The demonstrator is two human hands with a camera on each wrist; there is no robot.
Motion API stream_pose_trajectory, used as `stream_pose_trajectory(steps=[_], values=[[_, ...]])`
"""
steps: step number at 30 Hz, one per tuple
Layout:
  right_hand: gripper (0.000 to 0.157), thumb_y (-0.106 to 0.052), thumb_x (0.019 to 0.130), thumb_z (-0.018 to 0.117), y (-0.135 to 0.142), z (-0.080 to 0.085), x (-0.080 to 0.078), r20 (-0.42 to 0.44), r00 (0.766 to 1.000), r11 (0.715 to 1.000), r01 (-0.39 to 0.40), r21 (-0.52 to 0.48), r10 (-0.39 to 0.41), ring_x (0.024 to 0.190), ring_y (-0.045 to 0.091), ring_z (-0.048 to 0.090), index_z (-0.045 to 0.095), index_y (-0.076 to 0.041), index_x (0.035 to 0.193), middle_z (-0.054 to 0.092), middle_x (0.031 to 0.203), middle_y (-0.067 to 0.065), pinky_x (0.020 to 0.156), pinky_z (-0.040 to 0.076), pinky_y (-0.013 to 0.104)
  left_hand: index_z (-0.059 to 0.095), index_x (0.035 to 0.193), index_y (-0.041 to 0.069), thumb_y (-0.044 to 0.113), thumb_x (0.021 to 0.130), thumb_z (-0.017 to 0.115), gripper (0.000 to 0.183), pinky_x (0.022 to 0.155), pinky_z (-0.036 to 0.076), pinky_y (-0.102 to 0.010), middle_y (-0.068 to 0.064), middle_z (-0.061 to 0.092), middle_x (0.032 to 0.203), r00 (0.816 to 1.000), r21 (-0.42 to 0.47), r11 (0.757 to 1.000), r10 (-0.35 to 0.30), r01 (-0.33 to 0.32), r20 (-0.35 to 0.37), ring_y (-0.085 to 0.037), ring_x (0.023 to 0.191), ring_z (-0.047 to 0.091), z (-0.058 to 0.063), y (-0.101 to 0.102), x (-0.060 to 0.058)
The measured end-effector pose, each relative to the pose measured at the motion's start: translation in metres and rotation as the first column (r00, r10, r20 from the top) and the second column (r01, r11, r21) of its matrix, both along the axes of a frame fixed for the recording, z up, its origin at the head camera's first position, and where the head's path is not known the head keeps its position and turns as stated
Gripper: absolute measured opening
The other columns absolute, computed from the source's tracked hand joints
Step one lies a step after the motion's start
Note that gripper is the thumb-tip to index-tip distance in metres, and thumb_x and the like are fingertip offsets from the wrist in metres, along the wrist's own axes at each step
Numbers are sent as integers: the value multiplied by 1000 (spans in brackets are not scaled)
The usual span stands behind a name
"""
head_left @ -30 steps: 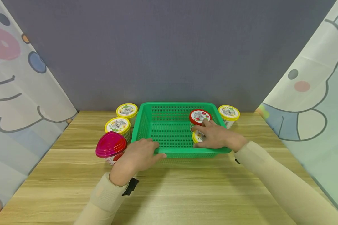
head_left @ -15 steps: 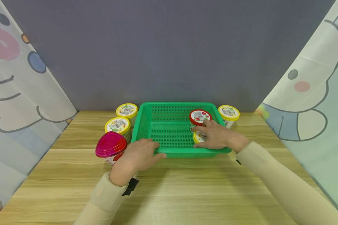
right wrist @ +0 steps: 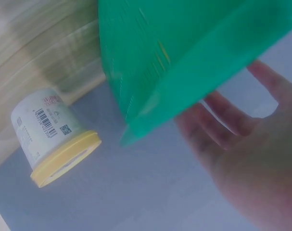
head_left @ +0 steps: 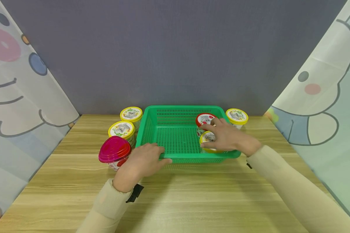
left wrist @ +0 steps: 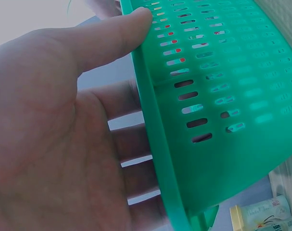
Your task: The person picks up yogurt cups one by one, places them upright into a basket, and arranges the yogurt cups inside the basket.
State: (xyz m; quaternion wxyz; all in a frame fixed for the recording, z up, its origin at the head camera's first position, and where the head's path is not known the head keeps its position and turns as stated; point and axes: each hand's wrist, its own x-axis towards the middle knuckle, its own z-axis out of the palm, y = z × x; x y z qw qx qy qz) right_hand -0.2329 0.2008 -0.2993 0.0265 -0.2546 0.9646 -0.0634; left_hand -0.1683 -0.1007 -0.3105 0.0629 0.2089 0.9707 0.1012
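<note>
My left hand (head_left: 144, 160) holds the front-left rim of the green plastic basket (head_left: 178, 156). In the left wrist view its thumb lies on the basket's outer wall and the fingers pass behind the rim. Over the basket's right side is my right hand (head_left: 228, 137), fingers spread above a yellow-lidded tub (head_left: 207, 137). The thumb is by that lid's left edge; whether it touches cannot be told. A red-lidded tub (head_left: 203, 119) stands just behind, partly covered by the fingers. In the right wrist view the basket wall hides the fingertips.
Left of the basket stand two yellow-lidded tubs (head_left: 131, 114) and a tub with a pink-red lid (head_left: 115, 149), close to the left hand. Another yellow-lidded tub (head_left: 237, 116) is beyond the right rim. A grey panel (head_left: 175, 58) rises behind the wooden table (head_left: 192, 200).
My right hand has shifted slightly up and to the right, its fingers lifting so that more of the yellow lid shows. The left hand has stayed on the rim.
</note>
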Motion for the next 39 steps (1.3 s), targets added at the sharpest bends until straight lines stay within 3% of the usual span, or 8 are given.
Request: stream_pose_trajectory(steps=[8, 15, 26, 39], values=[[81, -64, 93, 61, 6, 10, -3, -13, 1000, 996, 10, -85, -12, 148, 44, 23, 40, -19, 157, 28, 160, 22, 115, 26, 66, 67, 133, 8, 45, 96, 67, 53, 96, 51, -53, -10, 65, 130, 1000, 8, 1000, 3, -3, 2, -32, 121, 60, 0, 0, 1], [84, -69, 96, 51, 9, 14, -5, -16, 999, 997, 31, -69, -32, 154, 44, 0, 27, -25, 163, 8, 169, 19, 119, 3, 67, 66, 134, 8, 45, 96, 67, 53, 96, 51, -53, -10, 65, 131, 1000, 8, 1000, 4, -4, 4, -32, 122, 59, 0, 0, 1], [86, -69, 98, 45, 23, 8, -20, -11, 996, 995, 93, -46, -93, 153, 45, -8, 14, -26, 165, -4, 169, 18, 120, -4, 64, 67, 133, 8, 45, 96, 68, 52, 96, 52, -52, -10, 66, 129, 1000, 7, 1000, 2, -2, -4, -31, 119, 60, -1, 0, 1], [88, -71, 99, 39, 37, 10, -40, 20, 986, 984, 164, -71, -163, 152, 49, -8, 9, -23, 165, -4, 167, 25, 118, -4, 67, 67, 134, 8, 45, 96, 68, 53, 96, 52, -52, -10, 65, 130, 1000, 10, 1000, 3, -3, 3, -31, 121, 60, 0, 0, 1]])
